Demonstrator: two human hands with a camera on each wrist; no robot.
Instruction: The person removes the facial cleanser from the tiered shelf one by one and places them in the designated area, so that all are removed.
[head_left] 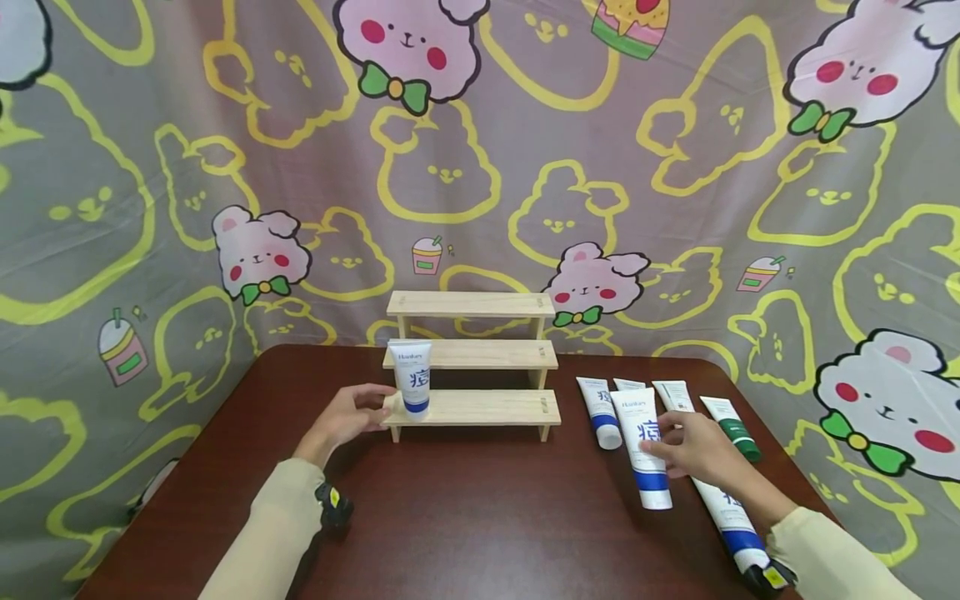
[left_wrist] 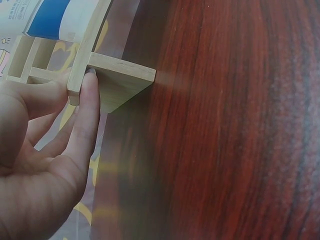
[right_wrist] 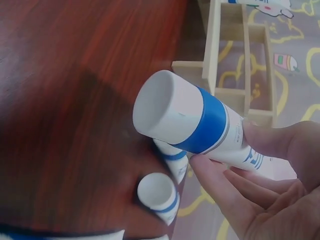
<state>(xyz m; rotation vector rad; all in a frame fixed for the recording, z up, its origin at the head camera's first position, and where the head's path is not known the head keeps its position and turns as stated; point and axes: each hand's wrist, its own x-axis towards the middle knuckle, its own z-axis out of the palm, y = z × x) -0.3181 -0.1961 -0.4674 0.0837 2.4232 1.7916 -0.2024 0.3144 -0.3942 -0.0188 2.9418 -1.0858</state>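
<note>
My right hand (head_left: 693, 446) holds a white squeeze tube (head_left: 641, 450) with a blue band and white cap, thumb on one side and fingers on the other. In the right wrist view the tube's cap end (right_wrist: 167, 107) points toward the camera, raised over the table. My left hand (head_left: 356, 417) pinches the left end of the lowest board of a three-step wooden stand (head_left: 480, 407); the left wrist view shows the thumb above the board end (left_wrist: 80, 75) and a finger under it. Another white and blue tube (head_left: 412, 379) stands upright, cap down, on that board's left end.
Several tubes lie on the table's right side: a white and blue one (head_left: 600, 412), a green and white one (head_left: 735, 429), and a larger blue-banded one (head_left: 731, 525) under my right forearm. Behind the dark red table (head_left: 465, 517) hangs a cartoon-print cloth (head_left: 480, 242).
</note>
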